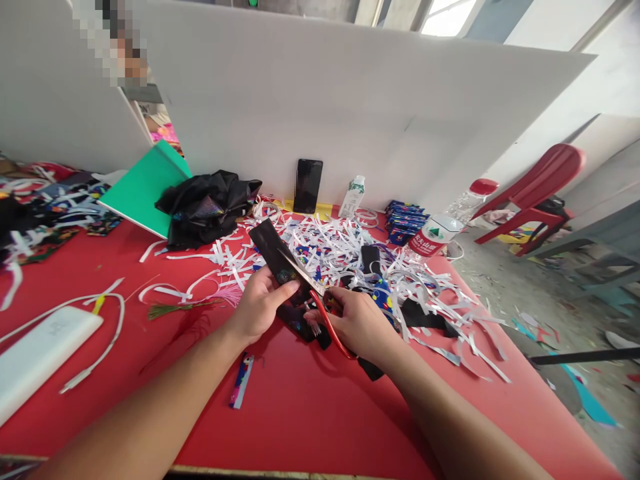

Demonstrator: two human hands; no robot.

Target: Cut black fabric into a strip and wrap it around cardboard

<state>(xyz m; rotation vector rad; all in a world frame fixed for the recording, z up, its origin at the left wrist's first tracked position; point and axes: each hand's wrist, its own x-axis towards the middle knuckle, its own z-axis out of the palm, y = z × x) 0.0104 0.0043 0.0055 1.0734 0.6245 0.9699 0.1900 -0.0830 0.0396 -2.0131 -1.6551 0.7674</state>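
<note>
My left hand (261,303) pinches a black strip of fabric (267,241) with shiny coloured prints, thumb on top. In my right hand (357,319) is a pair of scissors (325,310) with red handles, fingers through the loops. The metal blades lie along the black strip, close to my left thumb. More black pieces hang below both hands, partly hidden by them. Beyond the hands spreads a pile of white strip scraps (325,233). A small blue patterned strip (242,381) rests on the red table (290,427) nearer to me.
A black bundle (210,203) leans by a green board (147,190). Along the white partition (325,100) stand a phone (308,185) and a carton (352,196). A stack of blue pieces (404,223) and a bottle (440,230) are at right; a white power bank (47,357) is left.
</note>
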